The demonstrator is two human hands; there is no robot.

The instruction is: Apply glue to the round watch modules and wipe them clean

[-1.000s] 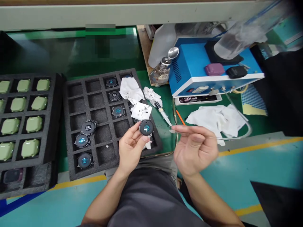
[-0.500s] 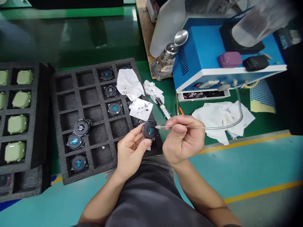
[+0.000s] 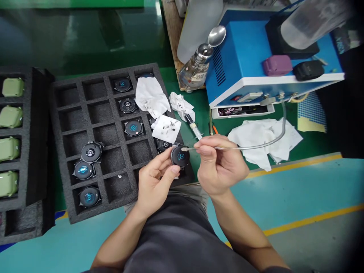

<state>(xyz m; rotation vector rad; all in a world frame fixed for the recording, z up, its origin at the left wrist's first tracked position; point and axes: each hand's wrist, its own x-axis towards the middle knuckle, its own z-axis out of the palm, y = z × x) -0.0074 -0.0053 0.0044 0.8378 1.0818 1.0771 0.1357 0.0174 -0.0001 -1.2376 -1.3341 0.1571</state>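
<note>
While the view is directed down at the bench, a round black watch module (image 3: 180,157) is held in the left hand (image 3: 156,182), which is closed around its rim, with the thumb pressed against the near edge. The module is positioned over the near right corner of a black foam tray (image 3: 99,206). A thin metal tube (image 3: 247,147) is pinched between thumb and forefinger of the right hand (image 3: 220,163), with the remaining fingers curled inward. Its pale nozzle (image 3: 184,149) lies at the module's right rim; whether contact is made cannot be told. The tube is routed rightward over a crumpled white cloth (image 3: 256,140) and up to a fitting on a blue bench unit (image 3: 241,87).

Further watch modules (image 3: 91,152) are seated in compartments of the foam tray, and a white wipe (image 3: 152,97) and a paper scrap with dark debris (image 3: 166,129) lie on its right part. A syringe (image 3: 193,127) is placed just right of the tray, and a glass bottle (image 3: 195,72) with a metal spoon (image 3: 216,36) stands farther off. Pale green watch cases (image 3: 11,117) are held in a second foam tray (image 3: 35,132) at left.
</note>
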